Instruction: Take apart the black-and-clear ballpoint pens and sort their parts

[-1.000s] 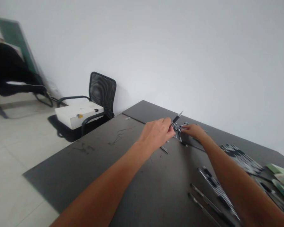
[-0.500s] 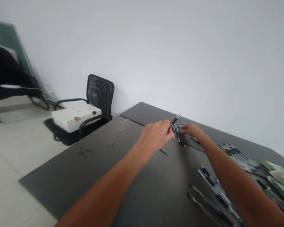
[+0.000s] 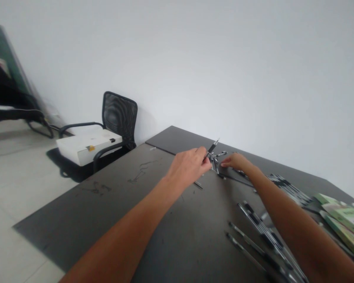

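The left hand [image 3: 187, 165] is closed in a pinch around a black pen [image 3: 212, 148], whose tip is pointing up and away over the desk. The right hand [image 3: 236, 161] is reaching in from the other side, open with its fingers extended, and its fingertips [image 3: 223, 165] are resting just beside a small tangled cluster of pens [image 3: 214, 162] lying between the hands. A long thin pen [image 3: 236, 179] is lying out from that cluster beneath the right wrist. The dark grey desk [image 3: 179, 243] is filling the lower part of the view, its surface carrying pale scuffs [image 3: 140, 174], and a seam is separating it from a second desk section [image 3: 174, 137] against the wall. Toward the right edge, a row of pens [image 3: 261, 232] and two loose pens [image 3: 244, 243] are lying on the desk, with a striped bundle of pens [image 3: 286, 187] beyond them and green booklets [image 3: 342, 220] stacked near the corner. Past the desk, a black mesh-backed office chair [image 3: 119, 117] is standing by the plain white wall [image 3: 224, 67], holding a white box [image 3: 87, 151] on its seat, while a pale tiled floor [image 3: 26, 204] is stretching away to the left, below a blurred dark shape [image 3: 6, 106].
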### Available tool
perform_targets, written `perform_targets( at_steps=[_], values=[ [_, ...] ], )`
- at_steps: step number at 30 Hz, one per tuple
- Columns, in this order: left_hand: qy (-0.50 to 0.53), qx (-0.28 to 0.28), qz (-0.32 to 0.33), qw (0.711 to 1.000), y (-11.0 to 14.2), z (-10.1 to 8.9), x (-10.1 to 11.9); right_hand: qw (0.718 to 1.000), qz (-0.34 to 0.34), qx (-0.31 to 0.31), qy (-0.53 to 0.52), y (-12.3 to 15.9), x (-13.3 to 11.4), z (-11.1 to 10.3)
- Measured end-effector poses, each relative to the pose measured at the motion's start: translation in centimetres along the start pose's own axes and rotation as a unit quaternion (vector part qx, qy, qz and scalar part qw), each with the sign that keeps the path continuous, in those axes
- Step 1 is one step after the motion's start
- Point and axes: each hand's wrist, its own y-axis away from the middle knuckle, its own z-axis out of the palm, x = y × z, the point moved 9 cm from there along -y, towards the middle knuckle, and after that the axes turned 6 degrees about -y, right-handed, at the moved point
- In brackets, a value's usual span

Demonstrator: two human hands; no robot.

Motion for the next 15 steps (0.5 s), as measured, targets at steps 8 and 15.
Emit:
perform_targets(
  at_steps=[8, 15],
  values=[
    [0.002, 0.005, 0.004, 1.000, 0.0, 0.2, 0.1, 0.993, 0.022, -0.107, 0.037, 0.9, -1.0, 0.2],
    [0.008, -0.003, 0.004, 1.000, 0.1, 0.0, 0.2, 0.990, 0.071, -0.100, 0.070, 2.3, -1.0, -0.6]
  ],
)
